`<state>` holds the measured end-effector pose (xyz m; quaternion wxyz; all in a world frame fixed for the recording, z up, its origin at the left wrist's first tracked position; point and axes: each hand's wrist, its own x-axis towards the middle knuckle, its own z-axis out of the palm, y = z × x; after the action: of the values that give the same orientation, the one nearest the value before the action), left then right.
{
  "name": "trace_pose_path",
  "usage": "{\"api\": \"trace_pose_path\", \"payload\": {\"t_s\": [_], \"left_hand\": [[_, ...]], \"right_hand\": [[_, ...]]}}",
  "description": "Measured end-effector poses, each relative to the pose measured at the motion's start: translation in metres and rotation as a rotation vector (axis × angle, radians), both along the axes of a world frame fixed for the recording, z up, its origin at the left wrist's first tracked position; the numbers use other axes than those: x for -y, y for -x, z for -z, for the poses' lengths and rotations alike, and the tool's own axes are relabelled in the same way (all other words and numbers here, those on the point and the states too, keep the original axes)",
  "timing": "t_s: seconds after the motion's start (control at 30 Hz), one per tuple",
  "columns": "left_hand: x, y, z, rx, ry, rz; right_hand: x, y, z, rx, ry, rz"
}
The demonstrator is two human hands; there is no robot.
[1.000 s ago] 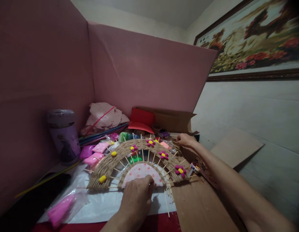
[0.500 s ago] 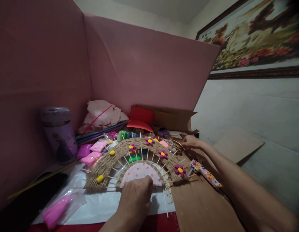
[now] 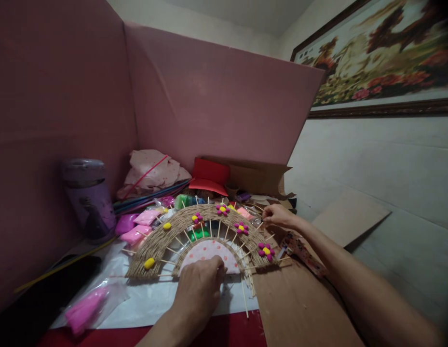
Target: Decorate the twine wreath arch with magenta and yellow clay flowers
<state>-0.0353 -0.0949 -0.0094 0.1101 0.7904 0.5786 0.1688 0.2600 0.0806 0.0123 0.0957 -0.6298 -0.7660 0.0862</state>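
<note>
A half-round woven twine piece [image 3: 147,246] on thin wooden sticks lies in the middle, with a pink dotted fabric centre [image 3: 205,250]. Purple clay flowers with yellow middles [image 3: 266,251] decorate its right side and top; bare yellow clay ovals [image 3: 149,263] sit on its left. My left hand [image 3: 202,282] is closed at the lower edge of the fabric centre, gripping the piece. Beyond the arch's right side, my right hand [image 3: 278,215] has its fingers pinched together near the stick ends; what they hold cannot be made out. A flower-patterned glue gun [image 3: 306,260] lies beneath my right forearm.
Bags of pink clay [image 3: 135,234] lie left and behind, another pink bag [image 3: 86,311] front left. A purple tumbler [image 3: 88,202] stands left. Cardboard [image 3: 299,308] covers the right side. Loose sticks [image 3: 245,291] poke out below the arch. Pink panels [image 3: 209,106] enclose the back.
My right hand has moved left and slightly nearer the arch's right side, its forearm now shading the glue gun. My left hand stays at the fabric centre; the view has shifted slightly.
</note>
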Motion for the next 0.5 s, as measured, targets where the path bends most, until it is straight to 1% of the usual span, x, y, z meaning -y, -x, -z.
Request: {"api": "trace_pose_path", "payload": {"t_s": [0.07, 0.17, 0.33, 0.4, 0.5], "left_hand": [[0.0, 0.0, 0.0, -0.007, 0.001, 0.003], [0.0, 0.0, 0.001, 0.0, -0.02, 0.007], [0.0, 0.001, 0.001, -0.018, -0.015, -0.007], [-0.001, 0.001, 0.001, -0.023, -0.011, -0.008], [-0.002, 0.001, 0.002, -0.025, -0.008, -0.005]], "right_hand": [[0.007, -0.002, 0.002, 0.008, 0.038, -0.031], [0.013, -0.003, 0.004, 0.007, 0.042, -0.048], [0.015, 0.008, 0.006, -0.018, 0.074, -0.107], [0.015, 0.013, 0.009, -0.033, 0.092, -0.108], [0.015, 0.015, 0.015, -0.057, 0.098, -0.066]]}}
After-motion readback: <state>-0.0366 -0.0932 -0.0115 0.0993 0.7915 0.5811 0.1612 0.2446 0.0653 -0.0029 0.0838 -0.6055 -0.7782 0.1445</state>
